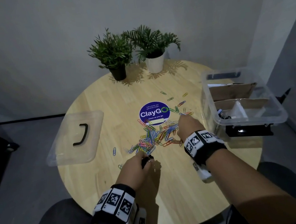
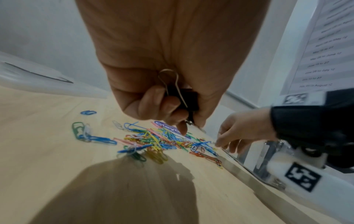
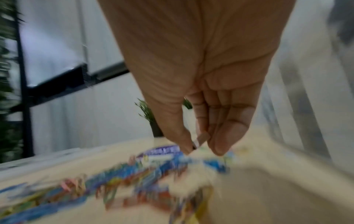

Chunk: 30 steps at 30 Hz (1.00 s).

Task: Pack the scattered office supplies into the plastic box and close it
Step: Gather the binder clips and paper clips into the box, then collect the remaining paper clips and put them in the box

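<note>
A pile of coloured paper clips (image 1: 154, 139) lies in the middle of the round wooden table (image 1: 173, 193), with stray clips around it. My left hand (image 1: 140, 161) hovers at the pile's near edge, its fingers curled round a black binder clip (image 2: 188, 97). My right hand (image 1: 181, 119) reaches down at the pile's right side. In the blurred right wrist view its thumb and forefinger meet on the clips (image 3: 114, 178). The clear plastic box (image 1: 248, 122) stands open at the right edge, with cardboard dividers and a few items inside. Its clear lid (image 1: 67, 152) lies at the left.
Two potted plants (image 1: 115, 54) (image 1: 153, 43) stand at the table's far edge. A round blue sticker (image 1: 154, 113) marks the tabletop's centre. A black object (image 1: 249, 129) sits under the box's front. Bare wood stretches between the pile and me.
</note>
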Available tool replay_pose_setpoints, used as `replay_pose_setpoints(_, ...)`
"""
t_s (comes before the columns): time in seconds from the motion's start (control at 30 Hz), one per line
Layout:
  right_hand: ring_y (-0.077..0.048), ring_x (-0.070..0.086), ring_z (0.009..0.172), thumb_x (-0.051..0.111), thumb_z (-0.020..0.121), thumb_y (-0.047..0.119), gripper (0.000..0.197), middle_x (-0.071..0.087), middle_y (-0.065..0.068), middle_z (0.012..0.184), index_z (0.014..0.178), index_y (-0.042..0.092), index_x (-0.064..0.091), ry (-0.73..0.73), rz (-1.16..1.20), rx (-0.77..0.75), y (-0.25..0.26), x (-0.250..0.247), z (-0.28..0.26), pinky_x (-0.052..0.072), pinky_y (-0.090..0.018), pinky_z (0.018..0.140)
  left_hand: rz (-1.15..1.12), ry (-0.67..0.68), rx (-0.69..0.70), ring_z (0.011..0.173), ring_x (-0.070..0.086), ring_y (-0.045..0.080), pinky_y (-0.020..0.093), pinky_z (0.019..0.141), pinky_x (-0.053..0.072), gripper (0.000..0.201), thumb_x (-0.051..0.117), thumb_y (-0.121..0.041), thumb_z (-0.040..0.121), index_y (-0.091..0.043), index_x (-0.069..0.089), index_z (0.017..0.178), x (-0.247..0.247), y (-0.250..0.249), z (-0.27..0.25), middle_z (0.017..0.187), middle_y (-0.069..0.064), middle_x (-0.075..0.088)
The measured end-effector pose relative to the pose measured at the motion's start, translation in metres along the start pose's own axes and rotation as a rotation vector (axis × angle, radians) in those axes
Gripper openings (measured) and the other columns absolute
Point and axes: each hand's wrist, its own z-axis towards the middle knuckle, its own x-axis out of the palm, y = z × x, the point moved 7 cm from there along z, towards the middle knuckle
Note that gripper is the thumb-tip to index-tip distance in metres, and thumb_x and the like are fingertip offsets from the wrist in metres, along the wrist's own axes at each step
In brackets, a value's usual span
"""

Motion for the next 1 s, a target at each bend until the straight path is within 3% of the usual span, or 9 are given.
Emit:
replay_pose_setpoints(0.13,-0.032,0.059,0.099,0.051,0.09,0.003,0.027,0.055,-0.014,0.114,0.117,0.006,0.051,-0.32,0.035,-0.181,-0.01,-0.064,-0.048,0.051,-0.04,0.08,0.042,0.007,0.054,0.096,0.062,0.028,0.028,0.069,0.039,0.024,0.048,-0.031,0.096,-0.013,0.053,0.111,0.001,-0.019,0.009,0.106,0.01,0.067)
replay_pose_setpoints(0.27,-0.032,0.054,0.1,0.055,0.088,0.012,0.017,0.056,-0.015,0.11,0.104,0.007,0.059,-0.646,0.147,-0.161,-0.061,-0.119,-0.079,0.046,-0.041,0.08,0.097,0.008,0.127,0.1,0.061,0.026,0.027,0.071,0.039,0.024,0.047,-0.03,0.097,-0.013,0.052,0.113,0.005,-0.052,0.016,0.111,0.009,0.065)
replay_pose_setpoints(0.37,-0.038,0.052,0.102,0.054,0.088,0.019,0.02,0.061,-0.02,0.106,0.1,0.004,0.06,-0.597,0.042,0.011,-0.097,-0.111,-0.075,0.044,-0.042,0.081,0.098,-0.012,0.213,0.096,0.059,0.026,0.028,0.07,0.038,0.023,0.047,-0.031,0.097,-0.013,0.051,0.111,0.006,-0.086,0.017,0.109,0.008,0.064)
replay_pose_setpoints(0.47,-0.036,0.048,0.107,0.041,0.095,0.025,0.031,0.062,-0.013,0.114,0.104,0.009,0.066,-0.461,-0.172,0.082,-0.106,-0.087,-0.068,0.036,-0.043,0.089,0.075,-0.058,0.305,0.094,0.057,0.027,0.032,0.072,0.04,0.023,0.045,-0.033,0.097,-0.013,0.049,0.107,0.003,-0.126,0.017,0.108,0.008,0.058)
replay_pose_setpoints(0.57,-0.035,0.04,0.12,0.035,0.096,0.025,0.034,0.053,-0.008,0.131,0.115,0.014,0.061,-0.54,-0.009,0.079,-0.12,-0.091,-0.076,0.028,-0.047,0.099,0.001,-0.147,0.388,0.1,0.054,0.029,0.037,0.083,0.044,0.026,0.043,-0.031,0.097,-0.011,0.048,0.113,-0.007,-0.173,0.018,0.115,0.01,0.051)
replay_pose_setpoints(0.67,-0.031,0.024,0.14,0.038,0.097,0.024,0.039,0.035,-0.008,0.149,0.134,0.016,0.046,-0.555,0.113,0.138,-0.144,-0.093,-0.08,0.014,-0.05,0.113,-0.03,-0.221,0.482,0.1,0.052,0.03,0.038,0.085,0.043,0.028,0.044,-0.027,0.096,-0.007,0.048,0.115,-0.008,-0.226,0.024,0.116,0.013,0.047)
replay_pose_setpoints(0.8,-0.027,0.016,0.147,0.027,0.1,0.031,0.049,0.025,-0.009,0.157,0.145,0.011,0.031,-0.476,0.094,0.161,-0.158,-0.08,-0.074,0.007,-0.049,0.12,0.225,-0.168,0.556,0.109,0.049,0.035,0.043,0.087,0.044,0.033,0.042,-0.024,0.097,-0.003,0.046,0.122,0.027,-0.274,0.05,0.124,0.018,0.047)
replay_pose_setpoints(0.9,-0.026,0.014,0.148,0.015,0.098,0.036,0.057,0.025,-0.009,0.157,0.146,0.009,0.032,-0.471,0.089,0.153,-0.162,-0.075,-0.071,0.004,-0.046,0.12,0.475,-0.084,0.537,0.116,0.047,0.033,0.04,0.093,0.04,0.033,0.039,-0.023,0.097,-0.002,0.048,0.122,0.056,-0.277,0.071,0.127,0.018,0.049)
replay_pose_setpoints(1.0,-0.028,0.016,0.147,0.01,0.089,0.039,0.069,0.029,-0.012,0.155,0.143,0.007,0.037,-0.492,0.106,0.14,-0.162,-0.077,-0.072,0.004,-0.046,0.12,0.538,-0.073,0.528,0.119,0.047,0.031,0.038,0.097,0.038,0.041,0.042,-0.034,0.096,-0.004,0.052,0.122,0.066,-0.282,0.078,0.127,0.016,0.051)
